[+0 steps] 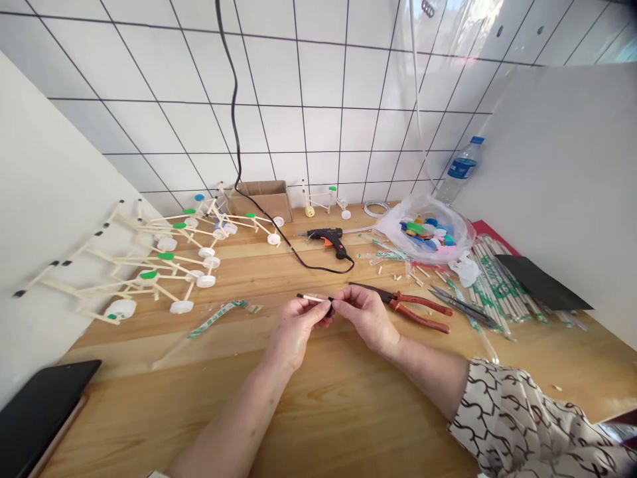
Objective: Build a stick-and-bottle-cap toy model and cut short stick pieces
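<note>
You pinch a black-tipped stick between both hands
Your left hand closes around it; your right hand pinches its other end at a small dark piece. It sits above the table, just beside the pliers; the glue gun lies beyond.

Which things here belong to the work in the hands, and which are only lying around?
Part of the work: left hand and right hand on a thin black-tipped stick; red-handled pliers; hot glue gun; bag of bottle caps; bundled wooden sticks; stick models with cap wheels.

Probably just lying around: plastic water bottle; black phone; cardboard box.
</note>
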Demonstrator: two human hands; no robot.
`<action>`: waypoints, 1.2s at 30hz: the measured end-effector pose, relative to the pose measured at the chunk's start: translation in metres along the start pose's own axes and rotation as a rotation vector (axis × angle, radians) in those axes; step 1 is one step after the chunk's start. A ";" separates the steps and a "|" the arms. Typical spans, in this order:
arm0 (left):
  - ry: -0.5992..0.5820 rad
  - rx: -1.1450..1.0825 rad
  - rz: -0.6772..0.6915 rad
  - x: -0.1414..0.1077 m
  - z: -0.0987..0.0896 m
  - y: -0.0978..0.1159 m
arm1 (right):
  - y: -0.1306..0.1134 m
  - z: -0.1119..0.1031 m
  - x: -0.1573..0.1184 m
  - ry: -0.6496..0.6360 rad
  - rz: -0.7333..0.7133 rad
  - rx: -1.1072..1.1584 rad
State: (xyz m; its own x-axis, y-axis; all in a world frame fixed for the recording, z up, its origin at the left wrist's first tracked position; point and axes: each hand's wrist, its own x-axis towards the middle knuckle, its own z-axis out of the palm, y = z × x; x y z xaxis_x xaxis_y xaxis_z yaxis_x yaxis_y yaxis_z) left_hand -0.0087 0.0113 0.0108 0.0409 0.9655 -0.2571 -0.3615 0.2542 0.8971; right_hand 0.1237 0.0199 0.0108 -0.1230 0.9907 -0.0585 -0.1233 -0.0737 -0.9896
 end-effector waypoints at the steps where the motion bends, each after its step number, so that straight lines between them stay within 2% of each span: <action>1: 0.001 0.003 0.002 0.000 0.000 0.000 | 0.000 0.000 0.000 0.006 -0.001 -0.012; 22: 0.020 0.041 0.047 -0.002 0.001 0.003 | 0.002 0.001 -0.001 0.048 -0.052 -0.087; 31: 0.055 0.032 0.069 0.001 0.001 0.003 | -0.003 0.001 -0.001 0.003 -0.062 -0.145; 34: 0.094 -0.004 0.061 0.004 0.000 0.003 | -0.013 -0.001 0.007 0.047 -0.118 -0.253; 36: 0.110 -0.033 0.046 0.006 -0.001 0.003 | -0.021 -0.005 0.021 0.115 -0.150 -0.488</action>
State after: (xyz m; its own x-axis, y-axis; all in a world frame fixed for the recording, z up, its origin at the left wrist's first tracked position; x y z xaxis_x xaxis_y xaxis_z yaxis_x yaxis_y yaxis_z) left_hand -0.0108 0.0175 0.0114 -0.0782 0.9636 -0.2557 -0.3914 0.2062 0.8968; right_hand 0.1283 0.0428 0.0301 -0.0273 0.9944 0.1021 0.3450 0.1052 -0.9327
